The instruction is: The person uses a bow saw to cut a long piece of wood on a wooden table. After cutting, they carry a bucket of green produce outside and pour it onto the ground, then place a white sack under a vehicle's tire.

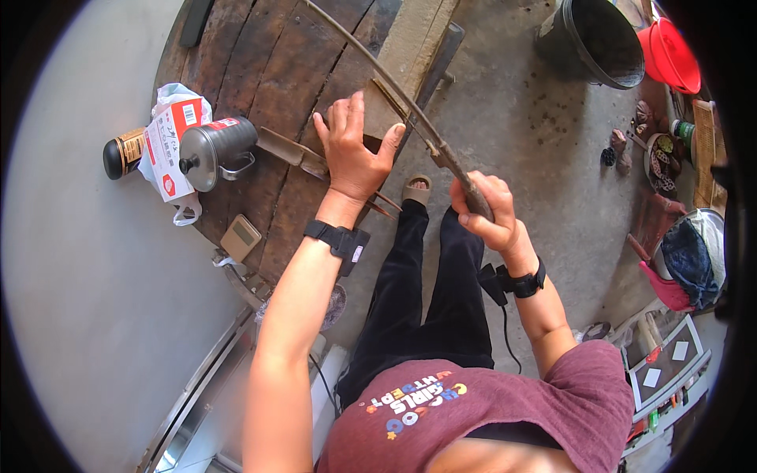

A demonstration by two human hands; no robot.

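Observation:
My right hand (498, 221) is closed round the thick end of a long wooden stick (456, 167). The stick rises slantwise to the upper left, thins along its length and runs out of view at the top. My left hand (353, 154) holds nothing, its fingers spread over the edge of a dark plank table (272, 75). Next to its wrist lies a long narrow piece (285, 150), perhaps a blade or split bamboo, partly hidden by the hand. Thin pointed ends stick out beyond the table edge below that hand. Each wrist wears a black strap.
A metal lidded mug (223, 150), a red-and-white box (172, 150), a dark-capped jar (124, 154) and a small beige device (240, 238) stand at the table's left. Black (590, 43) and red (670, 57) buckets are at the far right. Baskets and a cloth-filled basin (694, 256) line the right.

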